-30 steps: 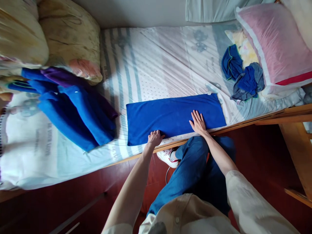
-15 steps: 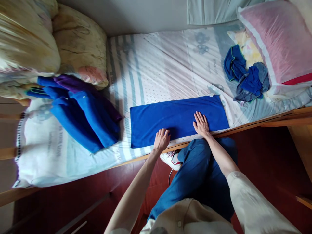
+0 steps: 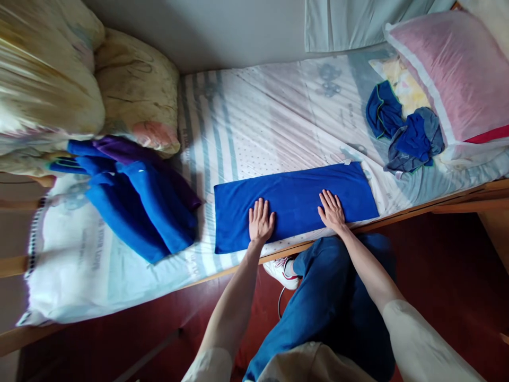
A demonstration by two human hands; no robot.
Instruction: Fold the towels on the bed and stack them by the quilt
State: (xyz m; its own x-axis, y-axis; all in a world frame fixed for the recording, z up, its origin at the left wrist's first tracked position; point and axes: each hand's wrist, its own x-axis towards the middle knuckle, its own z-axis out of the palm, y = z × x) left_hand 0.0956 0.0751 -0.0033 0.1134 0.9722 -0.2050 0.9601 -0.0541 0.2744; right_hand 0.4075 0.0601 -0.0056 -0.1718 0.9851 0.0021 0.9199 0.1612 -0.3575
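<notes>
A blue cloth (image 3: 294, 185), folded into a long flat rectangle like a towel, lies along the front edge of the bed. My left hand (image 3: 261, 222) rests flat on its left half, fingers stretched out and pointing away from me. On the right half my right hand (image 3: 332, 210) also lies palm down with the fingers spread. Neither hand grips anything. A small white tag shows at the cloth's far right corner.
Blue trousers (image 3: 147, 212) and a purple garment (image 3: 123, 151) lie on the bed sheet (image 3: 270, 116) at left, near stuffed yellowish bags (image 3: 139, 90). Crumpled blue and grey clothes (image 3: 413, 140) lie at right beside a pink pillow (image 3: 453, 69). A wooden bed rail (image 3: 433, 207) runs along the front.
My left hand has gone from curled fingers at the cloth's near edge to lying flat farther onto it. My right hand stays flat on the cloth. The view has shifted slightly.
</notes>
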